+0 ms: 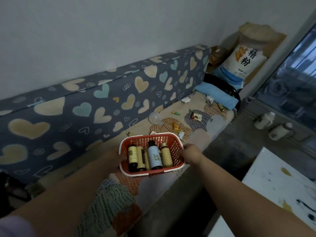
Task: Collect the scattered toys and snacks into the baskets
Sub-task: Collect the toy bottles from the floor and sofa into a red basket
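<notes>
A red plastic basket (176,147) with a white rim sits on the patterned sofa seat, holding several small bottles (154,157). My left hand (118,155) grips its left side and my right hand (192,153) grips its right side. Beyond the basket, loose items lie scattered on the seat: a small bottle (128,133) by the backrest, a clear plastic dome (154,118), a yellow snack packet (176,126), a green tube (176,113), a red-and-white packet (196,116), a small wrapped sweet (181,134) and a brown bottle (221,107).
The heart-patterned backrest (102,103) runs along the wall on the left. A blue rolled cloth (217,94) and a large flour sack (239,62) stand at the sofa's far end. A white paint-marked table (277,182) is at the right, near a glass door (290,79).
</notes>
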A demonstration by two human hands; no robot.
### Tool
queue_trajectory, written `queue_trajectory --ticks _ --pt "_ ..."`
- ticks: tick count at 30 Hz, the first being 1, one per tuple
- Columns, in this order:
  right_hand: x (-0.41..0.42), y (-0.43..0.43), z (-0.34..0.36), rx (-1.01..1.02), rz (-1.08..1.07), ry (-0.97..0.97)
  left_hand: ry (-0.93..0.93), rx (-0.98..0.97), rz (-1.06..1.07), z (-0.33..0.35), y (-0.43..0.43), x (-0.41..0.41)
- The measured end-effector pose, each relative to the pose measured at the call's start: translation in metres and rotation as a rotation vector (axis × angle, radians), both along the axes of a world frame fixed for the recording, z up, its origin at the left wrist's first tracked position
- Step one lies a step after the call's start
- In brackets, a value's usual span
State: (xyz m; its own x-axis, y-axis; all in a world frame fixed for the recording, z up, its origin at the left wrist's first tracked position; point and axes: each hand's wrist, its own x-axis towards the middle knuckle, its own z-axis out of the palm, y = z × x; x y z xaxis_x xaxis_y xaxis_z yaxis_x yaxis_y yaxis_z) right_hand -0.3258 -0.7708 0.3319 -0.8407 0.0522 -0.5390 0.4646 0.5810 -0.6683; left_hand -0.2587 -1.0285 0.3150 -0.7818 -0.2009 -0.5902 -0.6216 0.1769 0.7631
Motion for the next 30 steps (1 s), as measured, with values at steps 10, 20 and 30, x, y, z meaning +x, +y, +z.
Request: queue_trajectory --ticks 10,20,30 --pt "-0.107 -0.099 -0.060 -0.085 -0.027 0.032 0.003 -0.217 0.008 -0.032 -0.097 -0.102" --pt "-0.183 -0.174 -0.165 0.151 0.224 0.018 -0.136 -0.275 0.262 -0.152 -0.207 -0.127" --pt "-0.228 -0.241 -0.303 0.444 0.625 -0.104 -0.190 -0.092 0.515 -0.269 -0.220 -0.128"
